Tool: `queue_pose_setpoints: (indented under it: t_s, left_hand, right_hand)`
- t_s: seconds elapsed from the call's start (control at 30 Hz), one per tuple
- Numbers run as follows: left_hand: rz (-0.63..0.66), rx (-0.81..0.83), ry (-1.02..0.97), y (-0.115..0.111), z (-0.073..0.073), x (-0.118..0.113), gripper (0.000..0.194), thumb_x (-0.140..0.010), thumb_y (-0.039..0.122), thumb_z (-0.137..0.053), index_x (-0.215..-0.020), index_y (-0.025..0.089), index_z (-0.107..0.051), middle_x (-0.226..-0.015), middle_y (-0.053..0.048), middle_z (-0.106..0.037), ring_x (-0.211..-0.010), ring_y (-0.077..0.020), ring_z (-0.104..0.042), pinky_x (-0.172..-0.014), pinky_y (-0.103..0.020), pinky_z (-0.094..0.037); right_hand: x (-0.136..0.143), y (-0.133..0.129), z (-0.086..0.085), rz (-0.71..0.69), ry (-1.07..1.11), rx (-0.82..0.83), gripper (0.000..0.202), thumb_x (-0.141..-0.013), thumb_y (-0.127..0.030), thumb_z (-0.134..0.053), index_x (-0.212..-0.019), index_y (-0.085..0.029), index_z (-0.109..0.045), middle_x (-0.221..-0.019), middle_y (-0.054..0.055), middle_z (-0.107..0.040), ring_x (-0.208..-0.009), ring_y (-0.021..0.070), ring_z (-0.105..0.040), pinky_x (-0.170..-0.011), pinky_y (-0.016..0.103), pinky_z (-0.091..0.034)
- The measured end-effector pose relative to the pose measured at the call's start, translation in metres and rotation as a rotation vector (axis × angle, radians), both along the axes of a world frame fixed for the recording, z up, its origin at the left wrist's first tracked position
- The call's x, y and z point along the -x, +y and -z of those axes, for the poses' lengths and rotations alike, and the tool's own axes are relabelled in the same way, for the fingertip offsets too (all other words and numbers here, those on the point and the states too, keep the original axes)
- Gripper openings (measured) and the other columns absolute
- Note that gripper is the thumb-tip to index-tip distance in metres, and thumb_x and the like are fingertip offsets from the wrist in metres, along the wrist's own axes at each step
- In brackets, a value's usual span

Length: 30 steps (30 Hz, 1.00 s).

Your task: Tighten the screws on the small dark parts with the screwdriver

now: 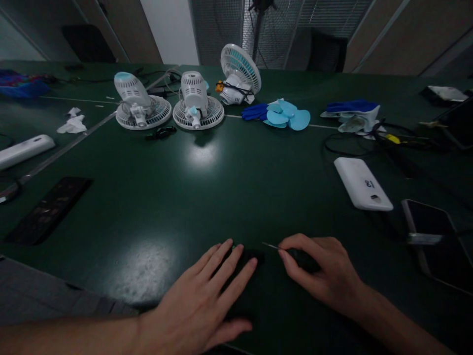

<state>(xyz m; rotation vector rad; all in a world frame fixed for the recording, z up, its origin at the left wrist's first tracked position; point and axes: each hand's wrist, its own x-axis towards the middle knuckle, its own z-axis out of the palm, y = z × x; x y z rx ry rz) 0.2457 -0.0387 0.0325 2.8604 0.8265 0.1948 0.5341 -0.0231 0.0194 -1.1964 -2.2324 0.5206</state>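
Near the table's front edge, my left hand (207, 291) lies palm down with its fingers stretched and spread. Its fingertips rest on or beside a small dark object (257, 256), mostly hidden under them and hard to make out against the dark green surface. To the right, my right hand (325, 271) is closed around a screwdriver (303, 259) with a dark handle. The thin metal shaft points left toward the dark object, and its tip appears apart from it.
Three small white fans (197, 101) stand at the back, two face down. Near them lie blue fan blades (286, 116) and gloves (351, 111). On the right are a white power bank (362, 183) and a phone (439, 241). A dark flat panel (48, 209) lies left.
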Motion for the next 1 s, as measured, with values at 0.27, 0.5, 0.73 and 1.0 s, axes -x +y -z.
queue_pose_setpoints:
  t_s: [0.27,0.5,0.73,1.0]
  left_hand:
    - [-0.05,0.019,0.025,-0.006,0.004,-0.012,0.103,-0.089,0.071,-0.059,-0.164,0.014,-0.018,-0.164,-0.025,-0.021,-0.151,-0.0401,-0.027,-0.116,-0.055,-0.041]
    - [-0.054,0.091,0.012,0.002,0.002,-0.02,0.098,-0.093,0.074,-0.047,-0.164,0.011,-0.02,-0.165,-0.024,-0.019,-0.153,-0.0388,-0.021,-0.119,-0.058,-0.034]
    - [-0.573,-0.036,0.086,0.102,0.014,0.09,0.08,-0.104,0.06,-0.036,-0.165,0.011,-0.018,-0.166,-0.019,-0.02,-0.154,-0.0346,-0.02,-0.124,-0.055,-0.023]
    - [-0.768,-0.047,0.082,0.159,0.021,0.163,0.072,-0.106,0.052,-0.027,-0.164,0.01,-0.019,-0.166,-0.019,-0.021,-0.154,-0.0342,-0.021,-0.123,-0.055,-0.021]
  right_hand:
    - [0.0,-0.004,0.0,-0.001,-0.019,0.017,0.008,-0.1,-0.023,-0.054,-0.102,-0.023,-0.062,-0.08,-0.003,-0.071,-0.064,0.0106,-0.068,-0.061,0.025,-0.046]
    - [0.0,-0.002,-0.002,0.007,-0.017,0.004,0.008,-0.1,-0.023,-0.055,-0.102,-0.023,-0.063,-0.079,-0.004,-0.071,-0.062,0.01,-0.068,-0.061,0.025,-0.046]
    - [-0.003,-0.004,-0.002,-0.015,0.001,0.041,0.011,-0.101,-0.026,-0.055,-0.105,-0.023,-0.064,-0.075,-0.005,-0.069,-0.058,0.009,-0.065,-0.058,0.023,-0.047]
    - [-0.001,-0.001,-0.004,-0.009,0.003,0.034,0.011,-0.101,-0.026,-0.053,-0.104,-0.022,-0.064,-0.075,-0.005,-0.069,-0.057,0.0089,-0.064,-0.056,0.022,-0.047]
